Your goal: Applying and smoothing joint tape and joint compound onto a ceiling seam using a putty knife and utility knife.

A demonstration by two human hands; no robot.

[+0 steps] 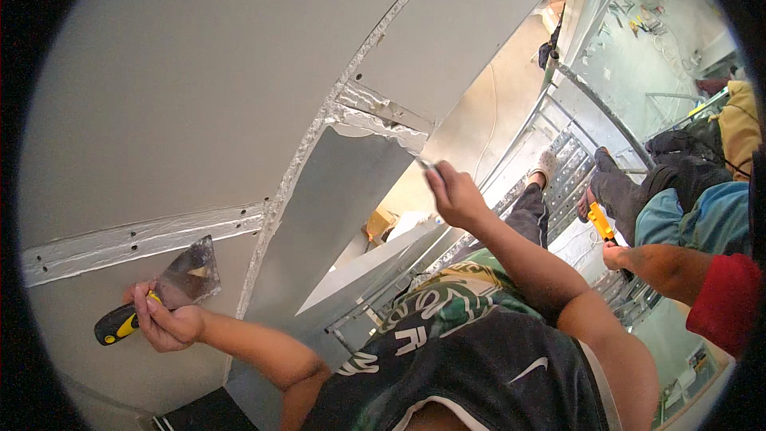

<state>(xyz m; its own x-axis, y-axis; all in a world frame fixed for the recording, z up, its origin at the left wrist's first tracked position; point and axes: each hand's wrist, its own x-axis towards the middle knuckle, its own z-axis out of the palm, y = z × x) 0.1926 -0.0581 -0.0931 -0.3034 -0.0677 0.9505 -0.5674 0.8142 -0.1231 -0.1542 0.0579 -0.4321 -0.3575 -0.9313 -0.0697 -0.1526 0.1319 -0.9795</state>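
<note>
In my left hand (171,323) is a putty knife (191,273) with a wide, smeared metal blade and a black-and-yellow handle. The hand is closed round it beside a pale panel (199,96). My right hand (461,198) is closed round a slim tool (423,163). Only a short metal part of that tool shows, touching the grey board (343,183) at its upper right corner. Its working end cannot be made out clearly. Whitish compound (371,121) covers the joint strip there, and the strip's exposed part shows dark holes.
A rough, curved seam (295,164) runs between the panels, and another holed strip (144,243) lies left. Metal scaffold rails (602,104) and a perforated platform (570,168) are below. At right, another person's hand (616,257) holds a yellow tool (600,222). Scattered tools lie on the floor.
</note>
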